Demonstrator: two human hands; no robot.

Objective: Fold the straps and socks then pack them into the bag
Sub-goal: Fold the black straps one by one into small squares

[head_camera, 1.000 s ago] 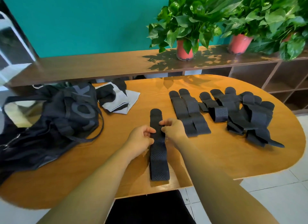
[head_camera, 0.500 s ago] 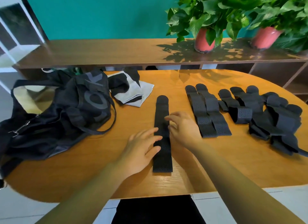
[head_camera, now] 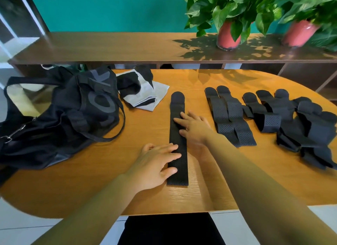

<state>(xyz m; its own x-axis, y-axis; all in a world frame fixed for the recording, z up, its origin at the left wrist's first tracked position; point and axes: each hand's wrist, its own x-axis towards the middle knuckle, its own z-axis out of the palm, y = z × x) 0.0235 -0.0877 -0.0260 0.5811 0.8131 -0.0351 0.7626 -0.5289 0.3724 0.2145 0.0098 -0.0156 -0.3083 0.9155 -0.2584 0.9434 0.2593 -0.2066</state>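
On the tabletop, the left hand and right hand press down, fingers straight, on one long strap, seemingly pinning it flat so it folds squarely.

1. A strap lies mid-table, running from 6 to 12 o'clock.
2. The left hand rests on its near half, the right hand on its middle.
3. From the strap, the bag sits at 9 o'clock and the socks at 11, just beside the bag.
4. A pair of straps lies at 2 o'clock, and a heap of straps lies beyond it at 3.
5. A shelf unit stands behind the table, with potted plants on it at 1 o'clock.
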